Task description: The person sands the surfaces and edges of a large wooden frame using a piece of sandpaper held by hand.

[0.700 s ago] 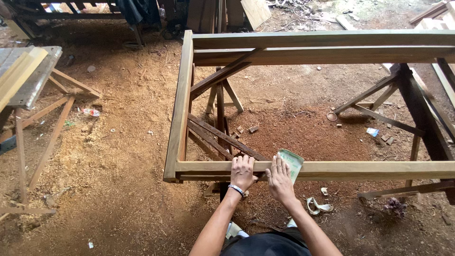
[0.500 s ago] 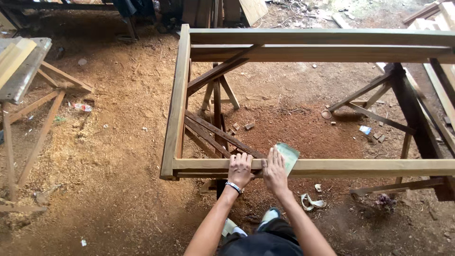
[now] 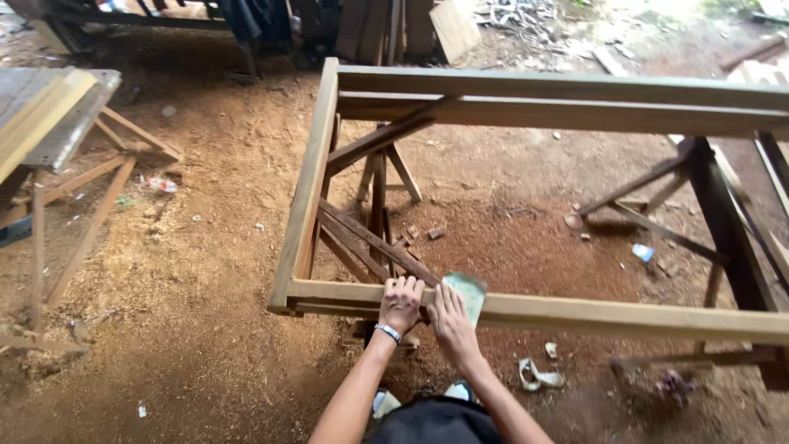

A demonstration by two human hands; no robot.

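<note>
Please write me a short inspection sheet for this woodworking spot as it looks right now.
Surface: dirt floor covered in sawdust.
Job's things: wooden frame lying flat on trestles; greenish sandpaper sheet on its near rail.
Clutter: crumpled scraps and small litter on the ground.
Hands: left hand resting on the near rail; right hand pressing on the sandpaper sheet.
Cables: nothing seen.
Surroundings: workbench at left, stacked planks behind.
</note>
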